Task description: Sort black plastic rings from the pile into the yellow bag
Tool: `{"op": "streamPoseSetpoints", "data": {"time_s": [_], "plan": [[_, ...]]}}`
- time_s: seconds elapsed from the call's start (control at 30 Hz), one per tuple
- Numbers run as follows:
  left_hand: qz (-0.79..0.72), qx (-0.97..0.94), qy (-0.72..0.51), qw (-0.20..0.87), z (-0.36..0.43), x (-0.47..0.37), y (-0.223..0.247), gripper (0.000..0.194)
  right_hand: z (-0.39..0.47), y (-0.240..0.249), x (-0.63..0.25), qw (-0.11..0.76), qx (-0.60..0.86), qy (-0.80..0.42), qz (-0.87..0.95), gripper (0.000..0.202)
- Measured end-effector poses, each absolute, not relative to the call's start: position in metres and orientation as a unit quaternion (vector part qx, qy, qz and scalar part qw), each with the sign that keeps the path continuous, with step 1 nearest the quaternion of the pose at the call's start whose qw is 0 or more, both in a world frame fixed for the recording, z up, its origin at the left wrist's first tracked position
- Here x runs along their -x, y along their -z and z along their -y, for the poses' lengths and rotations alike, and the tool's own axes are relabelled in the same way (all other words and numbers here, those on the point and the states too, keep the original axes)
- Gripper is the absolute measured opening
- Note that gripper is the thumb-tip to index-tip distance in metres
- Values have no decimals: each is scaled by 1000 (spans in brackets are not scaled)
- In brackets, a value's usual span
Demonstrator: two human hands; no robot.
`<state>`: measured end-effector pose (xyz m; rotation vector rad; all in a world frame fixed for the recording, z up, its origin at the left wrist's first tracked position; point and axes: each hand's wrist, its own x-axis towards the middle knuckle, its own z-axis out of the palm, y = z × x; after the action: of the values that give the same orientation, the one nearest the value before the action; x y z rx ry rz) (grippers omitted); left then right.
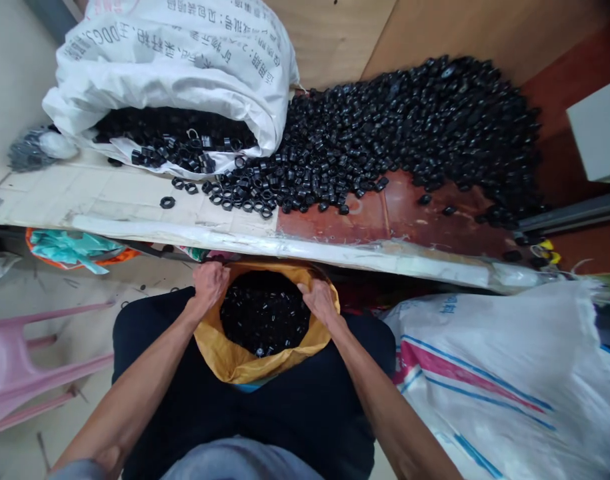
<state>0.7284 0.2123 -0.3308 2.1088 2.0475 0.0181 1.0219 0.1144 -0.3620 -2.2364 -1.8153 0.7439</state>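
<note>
- Head view: yellow woven sack (pixel 235 363) of small black plastic rings (pixel 265 317) sits in the lap, just under the table (pixel 135 200) edge.
- Left hand (pixel 211 283) and right hand (pixel 319 300) each have a clenched grip on opposite rim sides, mouth facing up between them, both equally near.

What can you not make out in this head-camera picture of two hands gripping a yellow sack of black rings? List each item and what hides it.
- Left hand fingertips: curled over the yellow woven sack rim.
- Right hand fingertips: likewise tucked in.
- Depth of small black plastic rings inside: top layer covers the rest.
- White printed sack: text cut by the top edge.
</note>
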Motion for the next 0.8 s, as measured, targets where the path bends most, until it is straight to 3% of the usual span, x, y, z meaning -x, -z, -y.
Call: {"op": "streamPoseSetpoints", "data": {"time_s": [0.13, 0.2, 0.27, 0.33, 0.43, 0.6, 0.7, 0.8], "plan": [[-681, -724, -2, 111, -214, -746, 324, 26, -107, 363, -1016, 165, 758, -220, 591, 45], [-661, -744, -49, 83, -202, -750, 319, 34, -92, 363, -1009, 213, 720, -245, 613, 43], [-626, -770, -114, 55, -184, -750, 315, 41, -79, 364, -1004, 190, 681, -321, 630, 37], [-572, -805, -133, 83, -163, -746, 315, 35, -72, 366, -1004, 130, 659, -388, 632, 33], [-523, -828, -91, 182, -139, -737, 324, 26, -68, 368, -1010, 122, 699, -361, 606, 34], [-595, -749, -181, 226, -137, -729, 329, 15, -62, 354, -1011, 276, 674, -328, 601, 28], [-556, -761, -238, 234, -147, -740, 298, 15, -60, 331, -1005, 400, 622, -340, 581, 26], [-547, -756, -316, 170, -165, -755, 253, 15, -69, 295, -1012, 500, 611, -247, 562, 21]]}}
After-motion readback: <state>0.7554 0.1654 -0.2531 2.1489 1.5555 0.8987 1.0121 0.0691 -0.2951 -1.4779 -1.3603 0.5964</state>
